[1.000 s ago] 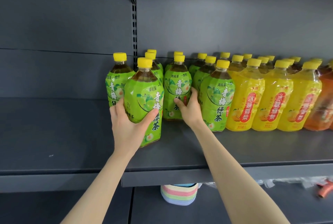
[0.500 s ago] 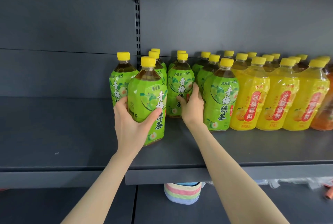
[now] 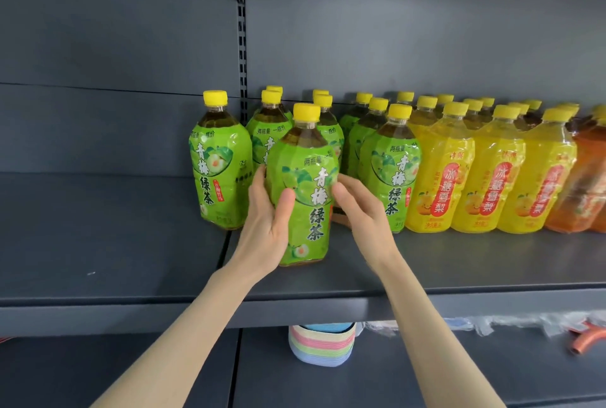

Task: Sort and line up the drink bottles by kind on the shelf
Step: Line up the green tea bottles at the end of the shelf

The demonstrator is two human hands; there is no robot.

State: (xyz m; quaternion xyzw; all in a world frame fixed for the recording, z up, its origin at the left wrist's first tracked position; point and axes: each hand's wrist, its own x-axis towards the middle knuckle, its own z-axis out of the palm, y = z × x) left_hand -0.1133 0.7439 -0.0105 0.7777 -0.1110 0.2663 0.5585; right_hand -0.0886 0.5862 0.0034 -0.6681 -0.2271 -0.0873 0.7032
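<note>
Left hand [image 3: 265, 230] was clamped round the lower body of a green-labelled plastic bottle [image 3: 305, 184] with a yellow cap. The thumb lay across the front of the label and the fingers wrapped behind.

Right hand [image 3: 360, 210] was spread, fingers straight, tips touching or just beside the bottle's right flank; contact could not be settled. It was judged a steadying hand while the left bore the weight.

The bottle stood near upright toward the front of the dark grey metal shelf [image 3: 131, 243], forward of its own kind. Whether its base rested on the shelf could not be told. It was probably being faced label-out for the gap between the lone green bottle [image 3: 218, 164] on the left and the front green bottle [image 3: 390, 168] on the right.

Count:
- **Green kind:** nine caps sure, the held one included; a tenth at the back was doubtful.
- **Yellow-labelled bottles** [image 3: 439, 171]: three in the front rank, more caps behind each, roughly nine or ten in all.
- **Orange-labelled bottles** [image 3: 587, 178]: far right, cut by the frame, at least one.
- **Below the shelf:** one pastel-striped round container [image 3: 323, 345].

The kinds ran in blocks: green, yellow, orange.
</note>
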